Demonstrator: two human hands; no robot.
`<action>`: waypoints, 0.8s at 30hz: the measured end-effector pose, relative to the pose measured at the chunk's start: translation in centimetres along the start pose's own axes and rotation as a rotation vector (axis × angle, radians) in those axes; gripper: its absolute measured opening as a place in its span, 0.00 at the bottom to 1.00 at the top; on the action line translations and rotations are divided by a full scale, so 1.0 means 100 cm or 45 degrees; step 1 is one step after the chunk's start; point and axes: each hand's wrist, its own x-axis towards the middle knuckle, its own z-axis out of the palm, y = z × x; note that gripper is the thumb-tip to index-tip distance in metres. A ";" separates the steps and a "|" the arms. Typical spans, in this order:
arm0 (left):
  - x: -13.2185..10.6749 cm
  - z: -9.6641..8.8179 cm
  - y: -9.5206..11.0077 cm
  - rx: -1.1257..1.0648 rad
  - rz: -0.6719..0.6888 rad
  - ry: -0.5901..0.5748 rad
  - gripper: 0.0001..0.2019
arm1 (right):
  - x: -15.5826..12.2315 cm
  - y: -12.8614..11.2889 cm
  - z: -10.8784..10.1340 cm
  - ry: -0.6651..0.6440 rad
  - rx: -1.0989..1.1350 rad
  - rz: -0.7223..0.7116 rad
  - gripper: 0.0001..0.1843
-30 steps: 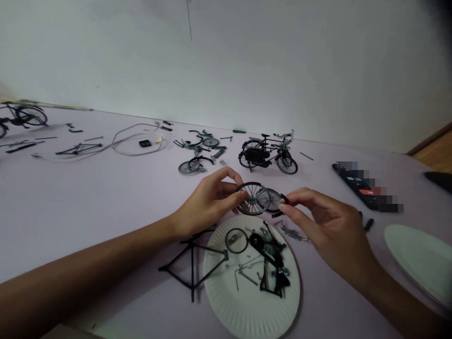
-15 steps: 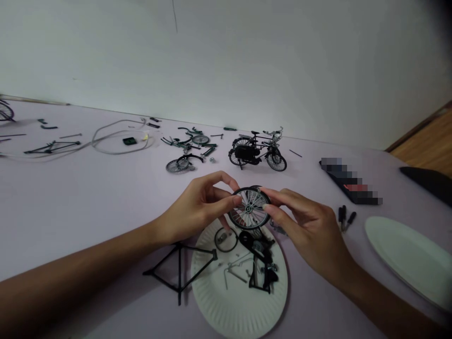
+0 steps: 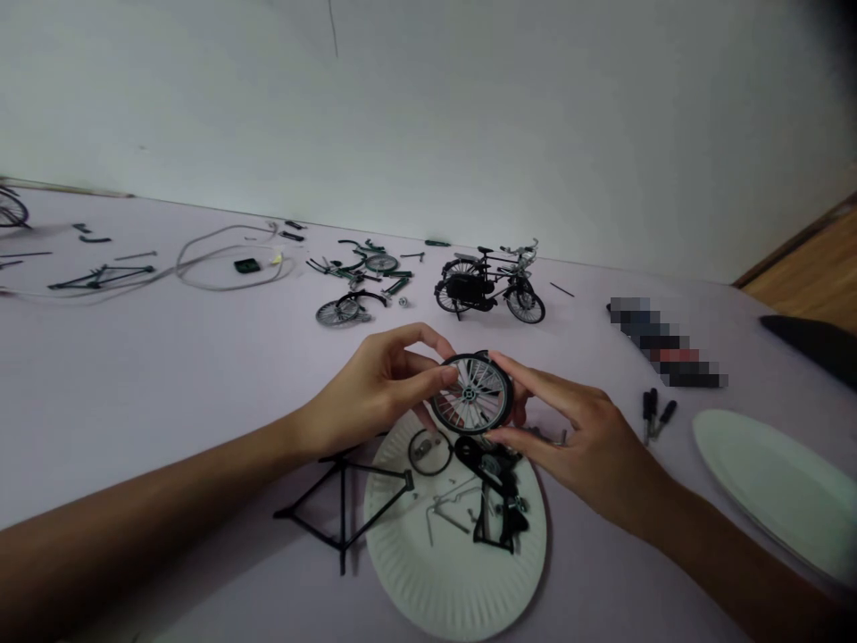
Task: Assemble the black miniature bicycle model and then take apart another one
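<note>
Between both hands a miniature bicycle wheel (image 3: 471, 394) with a black tyre and silver spokes is held above a white paper plate (image 3: 455, 594). My left hand (image 3: 395, 379) pinches its left side, thumb on the near face. My right hand (image 3: 569, 420) grips the right edge, thumb low and index finger at the top. A dark curved part shows behind the wheel's top; what it is I cannot tell. Small black and silver bicycle parts (image 3: 499, 509) lie on the plate. A black miniature bicycle frame (image 3: 343, 505) leans over the plate's left rim.
An assembled miniature bicycle (image 3: 488, 284) stands further back. Left of it lie loose bicycle parts (image 3: 361, 286) and a coiled pale cable (image 3: 201, 284). To the right are a partly pixelated phone-like object (image 3: 669, 348), several small screwdrivers (image 3: 660, 413) and a second white plate (image 3: 777, 491).
My right thumb has slid from the wheel's right face down to its lower edge, and the right fingers have spread wider around the rim. My left hand has stayed nearly still.
</note>
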 end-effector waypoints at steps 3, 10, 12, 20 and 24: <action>0.000 0.000 0.000 -0.007 -0.002 -0.002 0.08 | 0.000 0.000 -0.001 0.007 -0.015 -0.024 0.34; -0.001 0.000 0.000 -0.027 0.003 -0.026 0.07 | 0.000 0.000 -0.004 -0.006 -0.034 -0.049 0.34; -0.001 0.000 0.000 -0.035 -0.002 -0.035 0.08 | 0.000 0.000 -0.005 -0.019 -0.041 -0.071 0.33; -0.001 0.000 0.000 -0.039 -0.025 -0.038 0.09 | -0.002 0.007 -0.007 -0.063 -0.059 -0.112 0.34; -0.001 0.000 0.000 -0.038 -0.019 -0.038 0.08 | -0.003 0.006 -0.008 -0.082 -0.070 -0.089 0.35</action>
